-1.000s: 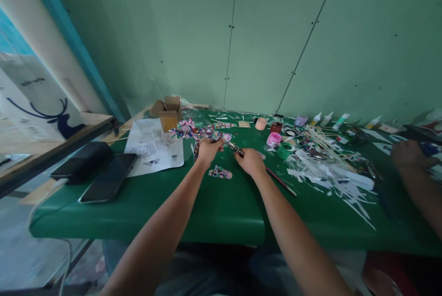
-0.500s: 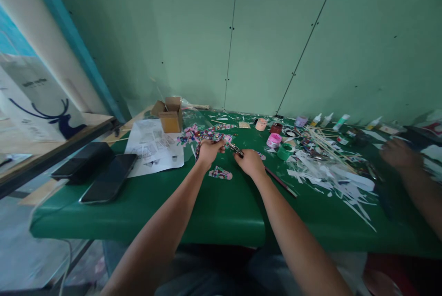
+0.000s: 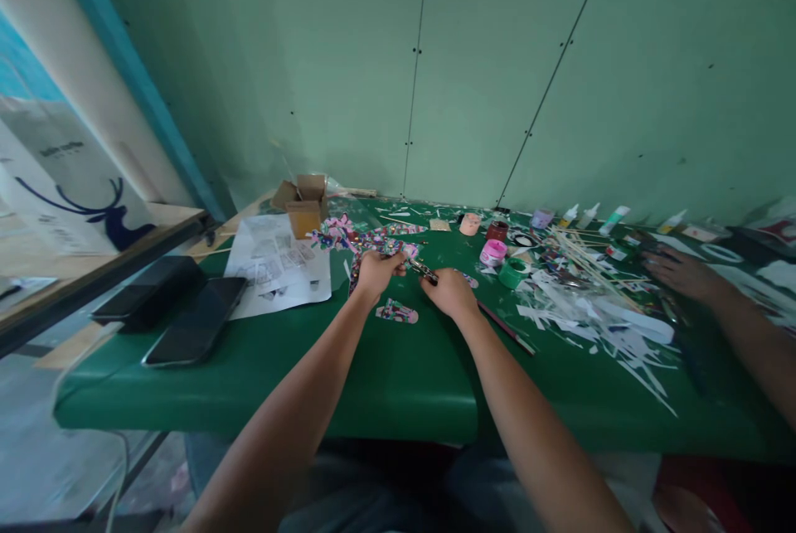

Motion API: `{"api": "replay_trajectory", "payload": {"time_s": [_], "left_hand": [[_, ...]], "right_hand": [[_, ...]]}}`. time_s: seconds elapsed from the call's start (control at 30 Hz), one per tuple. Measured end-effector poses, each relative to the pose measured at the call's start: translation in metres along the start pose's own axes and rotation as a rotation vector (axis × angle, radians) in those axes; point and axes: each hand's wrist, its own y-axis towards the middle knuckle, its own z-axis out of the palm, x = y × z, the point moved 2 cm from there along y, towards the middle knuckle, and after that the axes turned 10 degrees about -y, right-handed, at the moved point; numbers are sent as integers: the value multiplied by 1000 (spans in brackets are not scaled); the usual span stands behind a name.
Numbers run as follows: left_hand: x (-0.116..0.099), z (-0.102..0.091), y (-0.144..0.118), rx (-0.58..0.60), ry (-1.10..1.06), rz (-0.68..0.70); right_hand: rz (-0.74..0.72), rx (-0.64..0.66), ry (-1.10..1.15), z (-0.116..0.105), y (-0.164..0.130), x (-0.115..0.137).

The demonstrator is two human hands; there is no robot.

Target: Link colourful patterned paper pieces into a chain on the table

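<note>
A green-covered table [image 3: 267,392] spans the view. Over its middle is a multicoloured speckled piece [image 3: 366,240], its right end pinched in the person's left hand [image 3: 375,273]. The right hand [image 3: 452,291] wraps a metal pliers-like tool [image 3: 424,270], tip at that end, contact unclear. A smaller matching piece [image 3: 396,312] lies nearer. Tool work seems in hand; the next move calls for a steady left pinch.

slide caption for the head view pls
Left hand holds a multicolored craft piece; right hand, a metal tool, over a green tabletop.
</note>
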Motion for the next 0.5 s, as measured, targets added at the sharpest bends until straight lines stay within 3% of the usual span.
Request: {"api": "replay_trajectory", "payload": {"time_s": [0.5], "left_hand": [[0,-1,1,7,62,6]], "right_hand": [[89,62,-9,5,3,1]]}}
